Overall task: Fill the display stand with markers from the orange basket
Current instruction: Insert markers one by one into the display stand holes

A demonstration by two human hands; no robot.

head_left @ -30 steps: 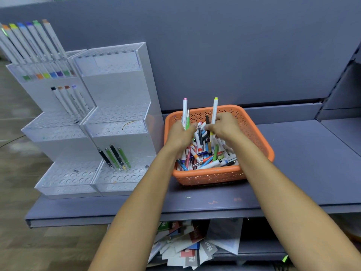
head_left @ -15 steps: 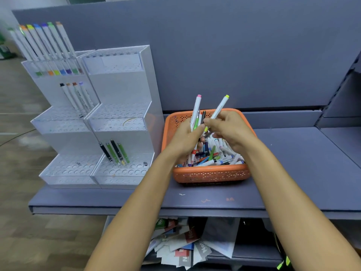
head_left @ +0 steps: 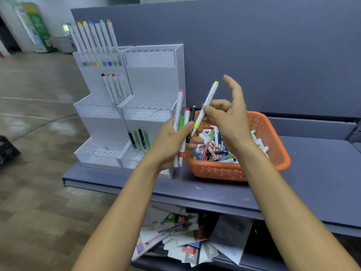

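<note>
My left hand (head_left: 172,140) grips a bundle of markers (head_left: 180,116), among them a pink-capped white one, just left of the orange basket (head_left: 261,166). My right hand (head_left: 228,116) pinches a white marker with yellow-green ends (head_left: 208,103) between thumb and curled fingers, its index finger raised, above the basket's left rim. The basket holds several loose markers and pens. The white tiered display stand (head_left: 152,79) stands left of the basket, with a row of markers on its top left tier, several on the middle tier and several dark and green ones on the bottom right tier.
Basket and stand sit on a grey shelf (head_left: 312,182) backed by a grey panel (head_left: 273,45). Papers and booklets (head_left: 187,245) lie piled on the lower shelf. To the left there is open floor with a dark crate (head_left: 6,151) at the frame edge.
Both hands have risen out of the basket with their markers and shifted left toward the stand. The view has turned left, showing more floor.
</note>
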